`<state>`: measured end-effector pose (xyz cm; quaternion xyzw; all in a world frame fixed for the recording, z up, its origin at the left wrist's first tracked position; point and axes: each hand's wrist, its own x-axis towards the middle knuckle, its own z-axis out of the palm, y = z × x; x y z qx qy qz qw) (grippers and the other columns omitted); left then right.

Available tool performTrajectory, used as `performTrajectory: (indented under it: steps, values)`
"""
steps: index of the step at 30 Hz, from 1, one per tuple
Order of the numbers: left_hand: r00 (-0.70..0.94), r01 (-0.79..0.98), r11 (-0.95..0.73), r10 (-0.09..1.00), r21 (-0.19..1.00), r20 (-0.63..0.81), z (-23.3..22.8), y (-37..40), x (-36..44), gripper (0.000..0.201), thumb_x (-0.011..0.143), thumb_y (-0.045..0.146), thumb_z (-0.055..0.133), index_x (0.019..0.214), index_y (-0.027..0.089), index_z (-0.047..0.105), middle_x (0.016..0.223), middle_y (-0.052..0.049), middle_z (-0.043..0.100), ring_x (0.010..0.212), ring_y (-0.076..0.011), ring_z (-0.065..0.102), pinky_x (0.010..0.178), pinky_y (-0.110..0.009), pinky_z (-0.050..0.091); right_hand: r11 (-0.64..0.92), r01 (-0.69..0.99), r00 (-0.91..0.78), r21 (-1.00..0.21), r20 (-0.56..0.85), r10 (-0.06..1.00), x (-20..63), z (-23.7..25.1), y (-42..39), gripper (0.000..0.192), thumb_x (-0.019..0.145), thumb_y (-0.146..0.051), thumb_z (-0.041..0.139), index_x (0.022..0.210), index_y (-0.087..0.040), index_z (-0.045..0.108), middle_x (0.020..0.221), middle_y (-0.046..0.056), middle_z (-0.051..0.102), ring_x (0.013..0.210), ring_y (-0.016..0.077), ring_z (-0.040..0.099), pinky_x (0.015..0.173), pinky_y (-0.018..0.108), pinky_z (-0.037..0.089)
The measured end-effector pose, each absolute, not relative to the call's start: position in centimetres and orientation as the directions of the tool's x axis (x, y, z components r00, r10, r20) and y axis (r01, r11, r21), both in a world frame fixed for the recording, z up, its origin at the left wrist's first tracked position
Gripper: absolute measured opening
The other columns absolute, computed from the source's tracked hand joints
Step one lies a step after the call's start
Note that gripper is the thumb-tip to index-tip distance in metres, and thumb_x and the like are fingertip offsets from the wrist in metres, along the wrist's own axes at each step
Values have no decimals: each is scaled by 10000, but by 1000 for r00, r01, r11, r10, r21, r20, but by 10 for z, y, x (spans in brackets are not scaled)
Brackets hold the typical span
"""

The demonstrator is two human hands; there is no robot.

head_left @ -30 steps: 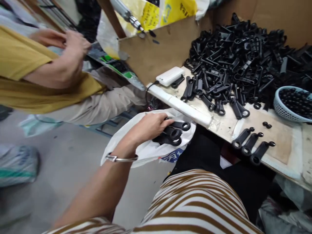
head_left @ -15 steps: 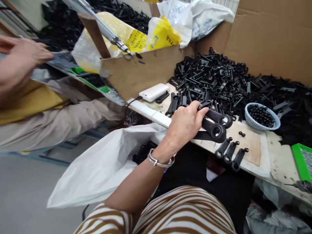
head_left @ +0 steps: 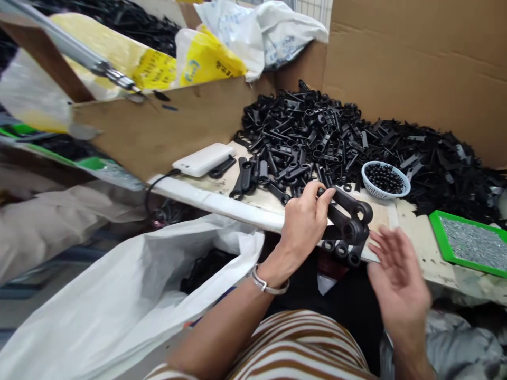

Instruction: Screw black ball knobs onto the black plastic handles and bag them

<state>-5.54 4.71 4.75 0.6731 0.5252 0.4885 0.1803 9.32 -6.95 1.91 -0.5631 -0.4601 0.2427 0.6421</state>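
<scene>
Cardboard sheet (head_left: pixel 415 63) walls off the far side; low brown partition (head_left: pixel 158 121) on the left, yellow-and-white bags (head_left: pixel 209 58) behind it. Electric screwdriver (head_left: pixel 113 76) slants in at far left, tip by the partition's top edge. Worktable (head_left: pixel 418 248) runs left to right, pale and stained, white strip (head_left: pixel 222 205) along its near left edge.

Left hand (head_left: pixel 304 221) grasps a bunch of black link parts (head_left: pixel 350 216), thumb on top, ringed ends pointing right, held above the near edge of the table. Silver bracelet (head_left: pixel 271 287) on that wrist. Right hand (head_left: pixel 398 277) is released, palm open, fingers spread, just right of the bunch; motion blur, can't tell if fingertips touch it. Ringed ends of more link parts (head_left: pixel 341 248) show in a row at the table edge, just below the bunch, partly covered by it.

Big heap of black parts (head_left: pixel 309 132) fills the far middle, spreading right. Pale blue basket (head_left: pixel 404 189) of black balls (head_left: pixel 383 178) sits at its near side. Green tray (head_left: pixel 439 237) with small silvery pieces (head_left: pixel 471 243) at right. White phone-like device (head_left: pixel 204 159) at left, cable attached. White sack (head_left: pixel 119 290) gapes at near left, dark contents inside. Another person's trouser leg (head_left: pixel 59 221), far left, blurred.
</scene>
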Motion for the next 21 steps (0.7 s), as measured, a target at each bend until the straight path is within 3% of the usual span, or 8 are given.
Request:
performTrajectory:
  steps: [3,8,15,21]
  values:
    - [-57,540,-445,828,714,558,37,38,-47,221,979,357,467,938,184,597,541,62,490,410,-87,421,466,-205,296,267,123,369,-956,293,882,80,15,-56,617,827,-255,709,1405,-288,494,1390,96,591,1239,243,602,1022,422,536]
    - [-20,621,-529,727,578,687,30,31,-39,313,1023,406,403,956,175,602,605,23,597,437,-85,495,476,-200,337,225,104,367,-969,248,897,81,10,-47,468,812,-280,730,1265,-232,623,1251,70,686,1126,224,668,930,336,582]
    - [114,762,-574,574,299,811,30,24,-33,407,1054,387,327,922,168,643,574,-2,630,479,-107,589,522,-224,387,250,65,409,-966,255,876,90,-5,-49,399,798,-239,720,1192,-235,663,1180,56,712,1085,219,679,917,366,591]
    - [129,763,-611,467,213,875,27,23,-38,327,1039,331,400,928,153,651,578,1,629,467,-109,575,530,-235,391,235,-37,356,-971,207,911,92,-8,-51,407,794,-232,738,1194,-247,661,1210,61,699,1094,232,680,863,349,615]
